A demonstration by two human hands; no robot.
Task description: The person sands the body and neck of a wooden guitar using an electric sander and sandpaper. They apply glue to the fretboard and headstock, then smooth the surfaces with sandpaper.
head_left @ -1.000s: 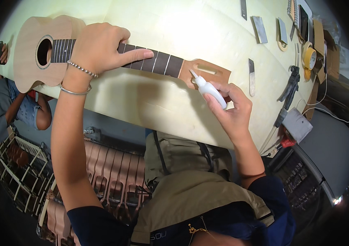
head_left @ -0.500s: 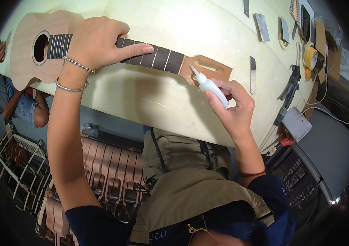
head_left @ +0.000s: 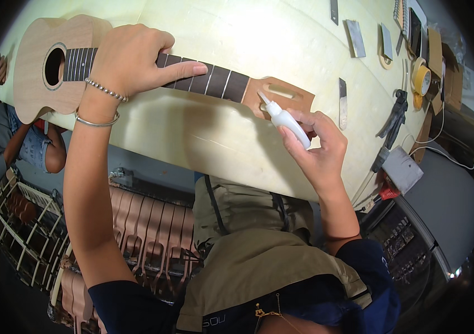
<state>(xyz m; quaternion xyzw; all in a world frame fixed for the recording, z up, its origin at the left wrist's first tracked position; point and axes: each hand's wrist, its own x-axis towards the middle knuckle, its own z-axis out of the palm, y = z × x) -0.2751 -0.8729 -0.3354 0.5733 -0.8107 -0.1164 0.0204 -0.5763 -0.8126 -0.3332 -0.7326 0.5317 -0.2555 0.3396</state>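
An unstrung, bare-wood ukulele (head_left: 31,72) lies across the table, its body at the left and its slotted headstock (head_left: 298,94) toward the right. My left hand (head_left: 128,61) wraps over the dark fretted neck, thumb stretched along the fretboard (head_left: 214,78). In my right hand (head_left: 320,142) is a white squeeze bottle (head_left: 290,123), tilted with its thin nozzle pointing up and left. The nozzle tip sits over the headstock close to the nut end of the fretboard; whether it touches the wood I cannot tell. The neck beneath my left palm is hidden.
On the table's right are a flat blade (head_left: 343,103), metal plates (head_left: 354,39), yellow tape rolls (head_left: 421,79) and a black clamp-like tool (head_left: 394,114). Racks of wooden necks (head_left: 153,228) stand below the near edge. Another person's hand (head_left: 1,69) rests at the far left.
Almost nothing differs. The ukulele's headstock and both my hands have shifted very slightly; my grip on the neck and on the bottle is the same.
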